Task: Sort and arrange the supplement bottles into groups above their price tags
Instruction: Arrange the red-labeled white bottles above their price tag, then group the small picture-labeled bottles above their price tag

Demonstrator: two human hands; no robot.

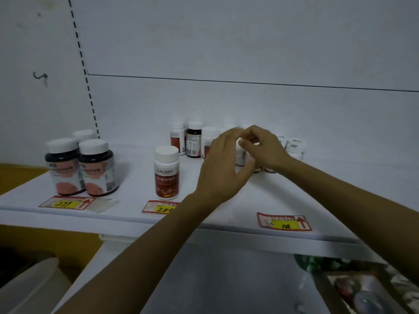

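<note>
Both arms are reaching across the white shelf toward the unsorted cluster of supplement bottles at its back. The left hand is spreading wide, thumb out, cupping beside a small white bottle; the right hand is arching over, fingers curling onto that bottle's top. Two large dark bottles are standing above the 299 price tag, one red-labelled bottle above the 200 tag; the 108 tag is lying near the front edge

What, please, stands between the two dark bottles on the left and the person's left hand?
In the head view, one upright white-capped bottle with a red label stands there, behind the 200 price tag.
</note>
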